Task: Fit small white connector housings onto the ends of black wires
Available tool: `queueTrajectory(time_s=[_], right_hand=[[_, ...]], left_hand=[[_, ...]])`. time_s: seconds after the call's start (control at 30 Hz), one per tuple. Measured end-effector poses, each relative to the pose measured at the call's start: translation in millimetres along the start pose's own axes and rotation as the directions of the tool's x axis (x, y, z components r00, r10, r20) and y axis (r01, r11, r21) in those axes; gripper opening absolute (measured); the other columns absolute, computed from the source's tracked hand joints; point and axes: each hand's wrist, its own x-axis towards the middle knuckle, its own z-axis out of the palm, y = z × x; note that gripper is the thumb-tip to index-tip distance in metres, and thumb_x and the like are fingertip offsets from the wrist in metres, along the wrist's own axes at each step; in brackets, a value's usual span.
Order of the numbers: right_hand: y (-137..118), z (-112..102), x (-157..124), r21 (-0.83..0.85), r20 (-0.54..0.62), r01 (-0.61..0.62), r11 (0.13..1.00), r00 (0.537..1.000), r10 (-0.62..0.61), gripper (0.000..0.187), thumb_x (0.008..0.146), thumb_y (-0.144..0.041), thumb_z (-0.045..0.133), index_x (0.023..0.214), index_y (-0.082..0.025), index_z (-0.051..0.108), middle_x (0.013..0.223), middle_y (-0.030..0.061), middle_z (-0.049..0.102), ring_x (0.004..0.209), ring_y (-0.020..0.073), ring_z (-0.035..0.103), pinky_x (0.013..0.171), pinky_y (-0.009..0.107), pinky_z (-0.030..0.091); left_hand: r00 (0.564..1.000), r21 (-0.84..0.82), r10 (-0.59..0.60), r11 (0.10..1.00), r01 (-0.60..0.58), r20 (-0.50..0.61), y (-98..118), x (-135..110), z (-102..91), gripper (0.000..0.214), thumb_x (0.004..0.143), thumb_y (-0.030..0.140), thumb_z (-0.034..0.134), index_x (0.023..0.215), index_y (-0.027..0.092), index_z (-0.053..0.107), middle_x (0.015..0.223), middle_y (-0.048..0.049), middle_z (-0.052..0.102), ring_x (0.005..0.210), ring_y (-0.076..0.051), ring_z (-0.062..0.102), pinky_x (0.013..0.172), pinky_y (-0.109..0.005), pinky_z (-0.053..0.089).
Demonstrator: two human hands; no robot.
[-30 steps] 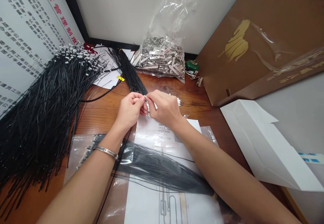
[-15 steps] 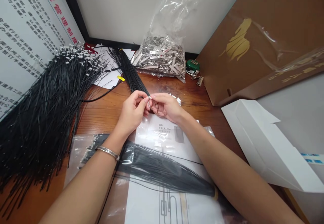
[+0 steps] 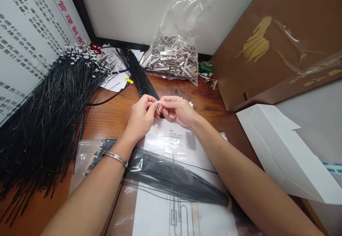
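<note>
My left hand [image 3: 141, 116] and my right hand [image 3: 177, 110] meet fingertip to fingertip over the wooden table, both closed in a pinch. Between them shows a tiny white connector [image 3: 158, 102], pinched by my right fingers. My left fingers hold what looks like a thin wire end, mostly hidden by the fingers. Just beyond the hands lies a tied bundle of black wires [image 3: 143, 77]. Loose white connectors [image 3: 190, 104] lie behind my right hand. Under my forearms, a clear plastic bag [image 3: 80, 157] holds more black wires [image 3: 171, 179] above a printed drawing sheet [image 3: 152, 211].
A large heap of black wires with white ends [image 3: 53, 122] covers the left side. At the back stands a clear bag of metal clips [image 3: 173, 58], beside a green tape measure [image 3: 205, 67]. A brown box [image 3: 283, 51] and a white open carton [image 3: 278, 147] stand on the right.
The whole view has shifted slightly. My hands stay together, and less of the white connector shows between the fingertips.
</note>
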Motion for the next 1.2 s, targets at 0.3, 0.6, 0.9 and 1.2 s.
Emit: queueTrajectory(time_s=[0.3,0.6,0.9,1.2], right_hand=[[1.5,8.3,-4.5,-0.692,-0.053,0.306,0.654,0.882,-0.468,0.023,0.085,-0.029,0.052,0.066,-0.017,0.057,0.061,-0.001,0.058,0.058,0.0109,0.048,0.058,0.025,0.036],[-0.5,10.2,-7.8,-0.904,0.123,0.349,0.247,0.765,-0.632,0.023,0.088,-0.02,0.047,0.067,-0.018,0.053,0.063,0.0008,0.057,0.057,0.0113,0.048,0.058,0.025,0.035],[5.1,-0.5,-8.0,-0.929,0.348,0.342,-0.145,0.666,-0.659,0.025,0.093,-0.017,0.041,0.07,-0.019,0.05,0.066,0.0023,0.054,0.059,0.0134,0.045,0.056,0.027,0.032],[2.7,-6.8,-6.6,-0.878,0.414,0.45,-0.164,0.543,-0.73,0.025,0.098,-0.021,0.038,0.082,-0.02,0.057,0.072,0.0039,0.063,0.067,0.0138,0.057,0.066,0.026,0.046]], left_hand=[[0.998,-0.157,-0.061,0.986,0.056,-0.028,3.3,0.4,1.7,0.013,0.087,0.022,0.059,0.077,0.017,0.053,0.055,0.0037,0.058,0.048,-0.008,0.054,0.05,-0.018,0.046],[0.99,-0.209,-0.136,0.97,0.127,-0.034,7.3,1.3,2.7,0.014,0.088,0.013,0.054,0.074,0.015,0.052,0.051,0.0042,0.056,0.043,-0.007,0.053,0.046,-0.017,0.044],[0.988,-0.218,-0.153,0.965,0.143,-0.032,10.6,0.6,1.8,0.014,0.086,0.013,0.056,0.072,0.015,0.054,0.05,0.0038,0.057,0.043,-0.006,0.053,0.046,-0.017,0.043],[1.0,-0.323,0.012,0.946,-0.009,0.007,12.1,-2.2,1.2,0.016,0.084,0.031,0.065,0.083,0.016,0.058,0.062,0.0013,0.063,0.054,-0.009,0.06,0.052,-0.021,0.051]])
